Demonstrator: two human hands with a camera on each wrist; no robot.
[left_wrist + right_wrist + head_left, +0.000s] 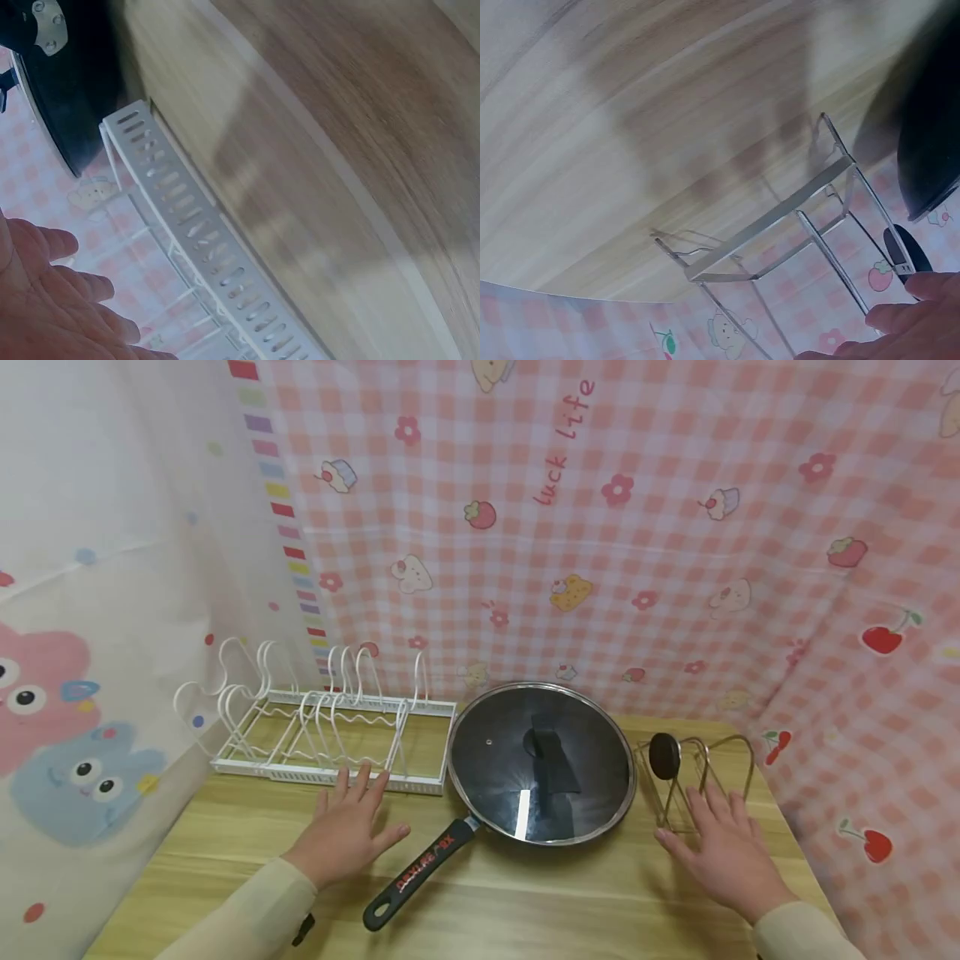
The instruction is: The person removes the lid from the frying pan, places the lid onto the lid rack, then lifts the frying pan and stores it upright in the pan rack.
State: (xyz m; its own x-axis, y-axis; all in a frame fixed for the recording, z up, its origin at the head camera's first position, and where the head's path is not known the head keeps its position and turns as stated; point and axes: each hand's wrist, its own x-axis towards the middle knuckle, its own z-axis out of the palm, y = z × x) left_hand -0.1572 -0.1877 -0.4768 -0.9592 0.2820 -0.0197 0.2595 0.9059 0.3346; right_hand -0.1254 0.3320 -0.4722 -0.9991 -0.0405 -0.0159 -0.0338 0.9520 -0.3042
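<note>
In the head view, a lidded pan point(420, 874) sat just right of centre on the table point(517, 918), its handle slanting toward the bottom of the frame and its glass lid point(510, 768) resting on top. At left of centre stood the white rack point(300, 774), a row of wire loops rising from its base; at right stood the metal stand point(706, 760), with a black disc point(664, 756) at its left end. The left hand point(341, 839), lower left of centre, was spread wide and held nothing, its fingertips by the white rack's front rail; contact could not be told. The right hand point(727, 852), lower right, was likewise spread and holding nothing, fingers over the metal stand's near side. Pink checked cloth point(480, 552) filled the background. In the left wrist view, the left hand showed at lower left, the slotted rail ran diagonally through the middle, and the pan darkened the upper left. In the right wrist view, the right hand's fingers entered at lower right near the disc, the metal stand crossed the lower middle, and the pan showed at the right edge.
</note>
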